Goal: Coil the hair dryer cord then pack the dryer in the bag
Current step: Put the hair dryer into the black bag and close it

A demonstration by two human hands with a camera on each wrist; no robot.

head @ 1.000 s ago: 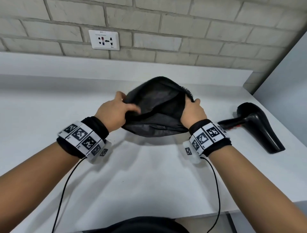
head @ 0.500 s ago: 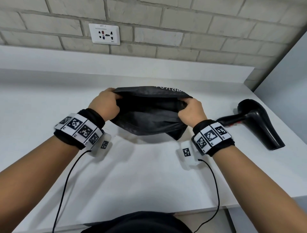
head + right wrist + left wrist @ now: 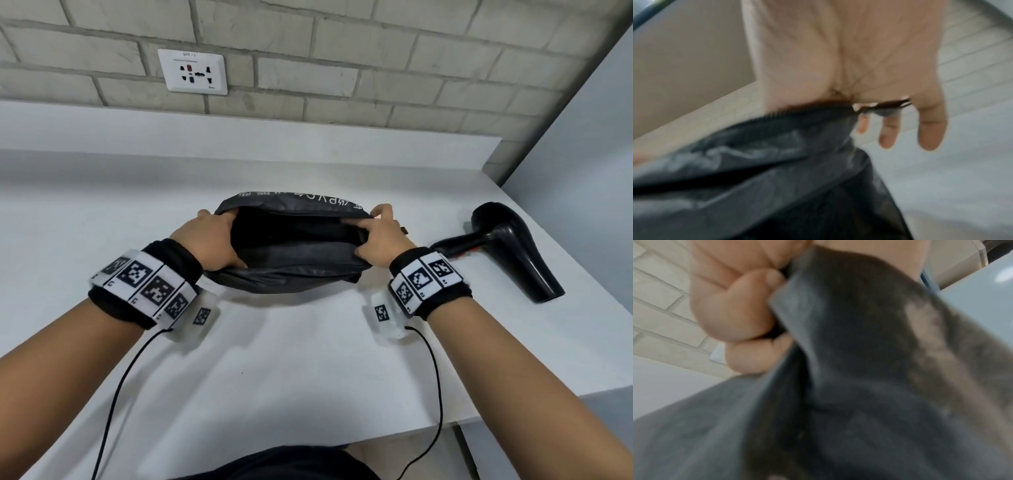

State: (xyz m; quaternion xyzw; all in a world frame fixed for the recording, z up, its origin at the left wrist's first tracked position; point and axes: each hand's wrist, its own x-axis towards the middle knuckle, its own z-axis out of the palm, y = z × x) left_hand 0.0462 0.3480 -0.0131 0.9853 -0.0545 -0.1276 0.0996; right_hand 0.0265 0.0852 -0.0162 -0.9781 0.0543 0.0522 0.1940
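While my left hand (image 3: 209, 240) grips one end of the black bag's (image 3: 284, 274) open mouth, my right hand (image 3: 380, 240) pinches the opposite end, stretching it apart. Right of that hand, the black hair dryer (image 3: 510, 246) lies on the white counter (image 3: 274, 359).

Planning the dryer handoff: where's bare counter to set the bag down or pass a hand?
Bare: counter between the bag and near edge; left of the left hand. Crowded: right hand to hair dryer, a narrow gap.

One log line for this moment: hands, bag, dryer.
left hand: grips bag | right hand: grips bag | bag mouth: open | hair dryer: on table, unpacked
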